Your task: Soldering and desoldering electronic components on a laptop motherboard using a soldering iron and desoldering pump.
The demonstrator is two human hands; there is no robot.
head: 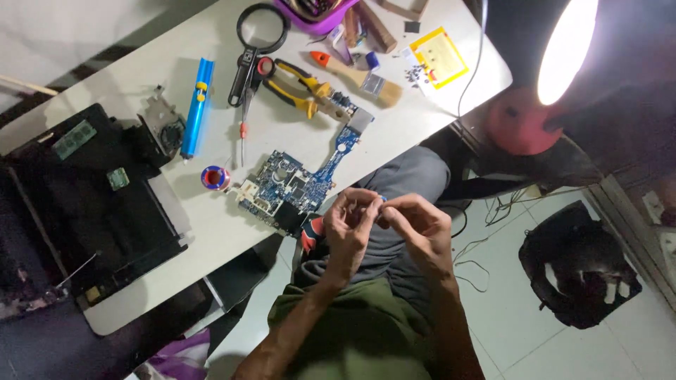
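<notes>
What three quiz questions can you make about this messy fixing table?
1. True or false: the blue circuit board lies on the white table.
2. Which is nearer the round black magnifying glass: A, the blue tube-shaped tool, or B, the black bag on the floor?
3. Where do the left hand and right hand meet?

Key: 1 true. 2 A. 3 Fingertips together above the lap, beside the table edge; whatever they pinch is too small to tell.
</notes>
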